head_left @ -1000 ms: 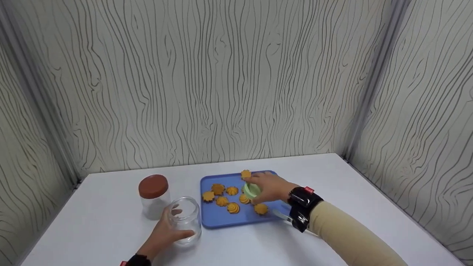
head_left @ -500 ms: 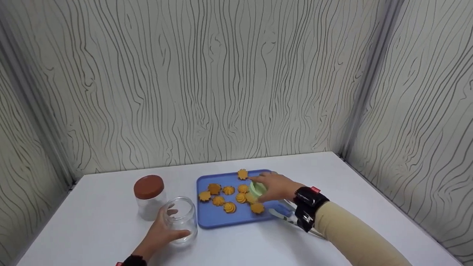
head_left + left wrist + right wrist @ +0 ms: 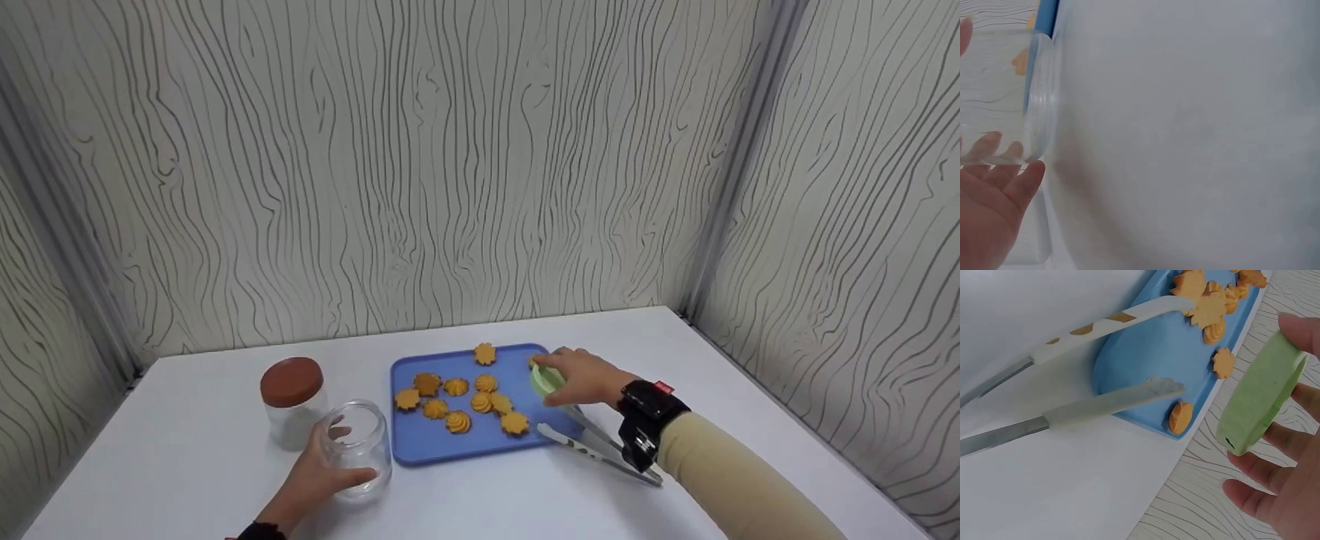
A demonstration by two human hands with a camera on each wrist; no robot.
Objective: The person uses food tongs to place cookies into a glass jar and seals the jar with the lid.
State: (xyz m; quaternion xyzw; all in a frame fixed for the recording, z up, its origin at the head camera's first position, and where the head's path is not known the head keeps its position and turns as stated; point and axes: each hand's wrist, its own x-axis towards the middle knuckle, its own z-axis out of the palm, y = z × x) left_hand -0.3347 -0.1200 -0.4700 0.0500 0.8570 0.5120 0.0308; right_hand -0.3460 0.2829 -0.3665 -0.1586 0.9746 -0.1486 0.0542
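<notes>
In the head view my left hand (image 3: 319, 461) grips a clear, lidless jar (image 3: 360, 450) upright on the table. The left wrist view shows fingertips curved against the jar's wall (image 3: 999, 95). My right hand (image 3: 589, 375) is over the right side of a blue tray (image 3: 427, 442). Between thumb and fingers it holds a light green lid (image 3: 545, 382), tilted on its edge in the right wrist view. Piped golden cookies (image 3: 458, 421) lie scattered on the tray, several close together. Tongs (image 3: 1089, 332) lie with their jaws spread and pale tips over the tray.
A second clear jar with a red-brown lid (image 3: 292, 382) stands behind and left of my left hand. The white table (image 3: 465, 502) ends at a wood-grain patterned back wall (image 3: 405, 187). Metal tong handles (image 3: 630, 469) reach under my right wrist.
My right hand has moved right with the lid, uncovering more cookies and the tongs. The left hand keeps its grip on the jar. The head view has shifted slightly.
</notes>
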